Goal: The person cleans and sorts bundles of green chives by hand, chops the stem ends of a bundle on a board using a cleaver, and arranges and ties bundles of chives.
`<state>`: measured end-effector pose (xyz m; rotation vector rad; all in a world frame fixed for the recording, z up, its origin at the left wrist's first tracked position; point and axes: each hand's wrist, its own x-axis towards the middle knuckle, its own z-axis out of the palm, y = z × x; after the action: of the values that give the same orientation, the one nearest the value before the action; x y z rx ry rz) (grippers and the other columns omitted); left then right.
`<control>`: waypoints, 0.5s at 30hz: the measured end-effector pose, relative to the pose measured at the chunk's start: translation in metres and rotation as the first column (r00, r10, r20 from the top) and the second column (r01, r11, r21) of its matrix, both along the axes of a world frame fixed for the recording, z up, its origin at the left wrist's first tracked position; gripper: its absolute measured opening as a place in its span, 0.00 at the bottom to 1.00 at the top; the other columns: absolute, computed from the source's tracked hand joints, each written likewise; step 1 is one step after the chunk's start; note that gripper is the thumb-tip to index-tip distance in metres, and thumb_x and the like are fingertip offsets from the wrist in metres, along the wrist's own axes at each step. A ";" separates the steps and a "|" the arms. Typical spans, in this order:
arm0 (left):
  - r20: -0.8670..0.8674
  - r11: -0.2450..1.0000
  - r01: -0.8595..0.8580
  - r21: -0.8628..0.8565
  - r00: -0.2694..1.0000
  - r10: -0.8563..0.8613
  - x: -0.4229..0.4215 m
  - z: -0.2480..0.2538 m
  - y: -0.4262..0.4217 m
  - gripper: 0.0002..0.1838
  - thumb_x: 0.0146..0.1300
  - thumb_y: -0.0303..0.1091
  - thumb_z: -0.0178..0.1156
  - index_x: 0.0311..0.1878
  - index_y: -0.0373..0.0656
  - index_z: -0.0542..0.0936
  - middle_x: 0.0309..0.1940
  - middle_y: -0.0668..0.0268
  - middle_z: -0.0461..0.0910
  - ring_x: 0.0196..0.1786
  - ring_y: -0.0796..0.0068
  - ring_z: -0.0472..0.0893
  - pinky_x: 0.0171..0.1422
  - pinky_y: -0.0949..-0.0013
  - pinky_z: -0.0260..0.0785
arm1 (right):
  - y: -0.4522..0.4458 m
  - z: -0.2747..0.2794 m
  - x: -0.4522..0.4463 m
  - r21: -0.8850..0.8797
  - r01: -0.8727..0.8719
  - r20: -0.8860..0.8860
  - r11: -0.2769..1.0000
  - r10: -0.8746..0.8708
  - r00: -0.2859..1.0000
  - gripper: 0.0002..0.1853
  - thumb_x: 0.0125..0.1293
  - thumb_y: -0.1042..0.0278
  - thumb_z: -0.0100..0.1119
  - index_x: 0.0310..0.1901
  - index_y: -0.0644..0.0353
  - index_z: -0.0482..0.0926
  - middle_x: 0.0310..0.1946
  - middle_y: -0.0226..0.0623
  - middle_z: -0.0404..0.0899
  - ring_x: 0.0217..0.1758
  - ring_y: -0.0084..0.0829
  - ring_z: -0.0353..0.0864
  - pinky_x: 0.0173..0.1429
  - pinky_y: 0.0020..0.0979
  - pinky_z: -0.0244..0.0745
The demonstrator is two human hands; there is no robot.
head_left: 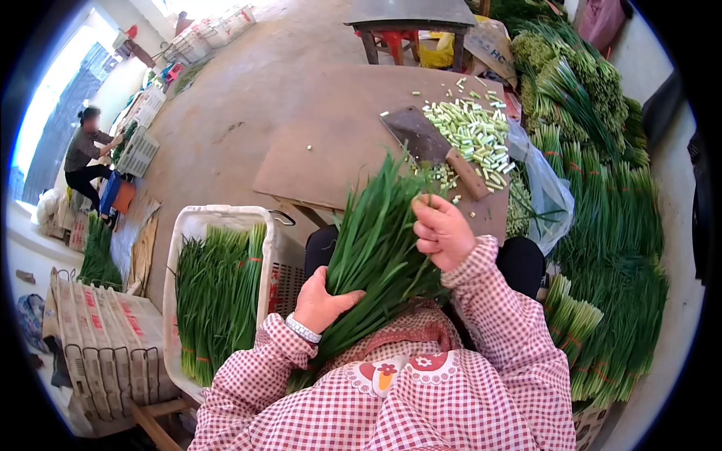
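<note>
A large loose bunch of green garlic chives lies across my lap, its leaves pointing towards the table. My left hand is wrapped round the lower left side of the bunch, thumb on top. At the bunch's upper right, my right hand is closed in a pinch on what looks like a thin chive leaf; the fingertips partly hide it. Beyond the hands, a cleaver with a wooden handle lies on the brown table. Chopped pale stem ends are heaped beside and around the blade.
A white crate of banded chives stands at my left, near stacked crates. Banded chive bundles pile up along the right wall. A plastic bag hangs at the table's right edge. Another person sits far left.
</note>
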<state>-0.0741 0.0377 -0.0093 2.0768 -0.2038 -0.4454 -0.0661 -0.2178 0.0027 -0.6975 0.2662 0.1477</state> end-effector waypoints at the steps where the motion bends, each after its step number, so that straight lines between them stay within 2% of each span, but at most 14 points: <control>1: 0.048 0.996 0.033 0.078 0.998 -0.037 -0.002 0.001 -0.002 0.30 0.45 0.40 0.74 0.46 0.30 0.72 0.39 0.53 0.81 0.41 0.66 0.82 0.48 0.67 0.73 | -0.007 0.009 -0.001 -0.023 -0.008 0.016 1.000 0.008 1.000 0.02 0.68 0.70 0.51 0.40 0.54 0.70 0.25 0.22 0.65 0.17 0.13 0.56 0.16 0.16 0.47; 2: 0.091 0.986 0.063 0.157 0.993 -0.078 -0.003 0.003 -0.004 0.31 0.45 0.42 0.74 0.45 0.30 0.73 0.38 0.51 0.81 0.41 0.62 0.82 0.48 0.66 0.73 | -0.013 0.021 -0.001 -0.045 -0.014 0.030 0.999 0.015 0.999 0.01 0.68 0.70 0.50 0.40 0.54 0.70 0.25 0.23 0.66 0.17 0.13 0.57 0.16 0.15 0.48; 3: 0.088 0.981 0.065 0.184 0.993 -0.083 -0.004 0.007 -0.006 0.31 0.43 0.44 0.74 0.43 0.30 0.73 0.37 0.49 0.80 0.40 0.57 0.81 0.48 0.64 0.72 | -0.015 0.033 0.000 -0.127 -0.010 0.034 0.992 0.015 0.999 0.02 0.68 0.70 0.49 0.41 0.55 0.70 0.25 0.24 0.68 0.20 0.14 0.60 0.16 0.16 0.48; 4: 0.090 0.983 0.061 0.173 0.993 -0.078 -0.005 0.011 -0.010 0.31 0.43 0.44 0.74 0.43 0.30 0.73 0.37 0.49 0.80 0.40 0.57 0.81 0.48 0.64 0.72 | -0.019 0.037 0.005 -0.138 -0.014 0.036 0.990 0.019 0.999 0.02 0.68 0.70 0.49 0.41 0.55 0.70 0.25 0.24 0.68 0.20 0.14 0.60 0.16 0.16 0.48; 5: 0.114 0.973 0.078 0.219 0.988 -0.105 -0.007 0.015 -0.012 0.31 0.43 0.44 0.74 0.43 0.31 0.74 0.37 0.49 0.80 0.40 0.58 0.81 0.47 0.63 0.72 | -0.023 0.040 0.010 -0.295 -0.120 0.108 0.948 0.158 0.982 0.06 0.67 0.70 0.49 0.44 0.56 0.70 0.28 0.26 0.70 0.22 0.15 0.63 0.19 0.17 0.54; 6: 0.135 0.959 0.093 0.268 0.982 -0.133 -0.009 0.016 -0.014 0.30 0.43 0.44 0.74 0.42 0.31 0.74 0.36 0.50 0.80 0.40 0.58 0.81 0.47 0.63 0.72 | -0.026 0.043 0.016 -0.447 -0.206 0.155 0.870 0.303 0.940 0.09 0.67 0.70 0.48 0.47 0.58 0.70 0.31 0.29 0.73 0.24 0.15 0.66 0.22 0.18 0.59; 7: 0.107 0.966 0.102 0.237 0.986 -0.130 -0.009 0.013 -0.013 0.31 0.42 0.45 0.74 0.41 0.32 0.74 0.35 0.50 0.79 0.40 0.57 0.80 0.47 0.62 0.72 | -0.019 0.045 0.027 -0.822 -0.050 0.187 0.567 0.352 0.917 0.14 0.66 0.69 0.48 0.51 0.61 0.72 0.33 0.37 0.78 0.32 0.29 0.76 0.35 0.28 0.71; 8: 0.110 0.967 0.099 0.236 0.986 -0.128 -0.010 0.014 -0.014 0.31 0.42 0.45 0.74 0.41 0.32 0.74 0.35 0.50 0.79 0.40 0.57 0.80 0.47 0.62 0.72 | -0.015 0.045 0.034 -0.824 -0.049 0.189 0.565 0.354 0.916 0.14 0.66 0.69 0.48 0.51 0.61 0.72 0.33 0.37 0.78 0.32 0.29 0.76 0.35 0.28 0.71; 9: 0.131 0.954 0.098 0.282 0.981 -0.140 -0.012 0.016 -0.015 0.31 0.42 0.46 0.74 0.41 0.32 0.74 0.35 0.50 0.79 0.40 0.57 0.80 0.47 0.62 0.71 | -0.013 0.043 0.041 -0.943 0.106 0.248 0.314 0.458 0.854 0.15 0.65 0.69 0.48 0.51 0.62 0.73 0.34 0.42 0.79 0.37 0.36 0.78 0.42 0.32 0.72; 10: 0.150 0.939 0.096 0.329 0.977 -0.153 -0.014 0.017 -0.015 0.31 0.41 0.47 0.74 0.41 0.32 0.74 0.35 0.50 0.79 0.40 0.56 0.80 0.47 0.61 0.71 | -0.009 0.044 0.046 -0.957 0.286 0.264 0.053 0.568 0.779 0.16 0.64 0.69 0.49 0.52 0.63 0.73 0.36 0.46 0.80 0.42 0.43 0.79 0.49 0.37 0.72; 11: 0.165 0.936 0.093 0.339 0.974 -0.157 -0.015 0.016 -0.014 0.32 0.41 0.49 0.74 0.41 0.33 0.74 0.35 0.50 0.79 0.40 0.55 0.79 0.47 0.60 0.71 | -0.004 0.053 0.046 -0.972 0.232 0.163 -0.040 0.601 0.782 0.12 0.62 0.71 0.51 0.45 0.65 0.75 0.39 0.46 0.80 0.47 0.48 0.78 0.50 0.40 0.72; 12: 0.165 0.936 0.090 0.340 0.974 -0.154 -0.015 0.015 -0.013 0.32 0.41 0.49 0.74 0.41 0.33 0.74 0.35 0.50 0.79 0.40 0.55 0.79 0.47 0.60 0.71 | -0.003 0.051 0.049 -0.972 0.233 0.163 -0.038 0.604 0.780 0.12 0.62 0.71 0.51 0.45 0.65 0.75 0.39 0.46 0.80 0.47 0.48 0.78 0.50 0.40 0.72; 14: 0.148 0.936 0.101 0.337 0.976 -0.158 -0.015 0.014 -0.011 0.32 0.41 0.49 0.74 0.41 0.33 0.74 0.35 0.51 0.79 0.40 0.55 0.79 0.47 0.60 0.71 | -0.001 0.042 0.055 -0.949 0.273 0.092 -0.155 0.695 0.713 0.11 0.59 0.72 0.53 0.43 0.64 0.77 0.37 0.45 0.80 0.45 0.47 0.78 0.49 0.40 0.72; 15: 0.148 0.936 0.098 0.339 0.977 -0.156 -0.015 0.013 -0.010 0.32 0.41 0.49 0.74 0.41 0.33 0.74 0.35 0.51 0.79 0.40 0.55 0.79 0.47 0.60 0.71 | 0.001 0.036 0.057 -0.949 0.274 0.093 -0.153 0.697 0.711 0.11 0.59 0.72 0.53 0.43 0.64 0.77 0.37 0.45 0.80 0.45 0.47 0.78 0.49 0.40 0.72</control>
<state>-0.0892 0.0275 0.0040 2.4446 -0.3918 -0.3970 -0.0096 -0.2167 0.0390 -2.4481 -0.6494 0.0198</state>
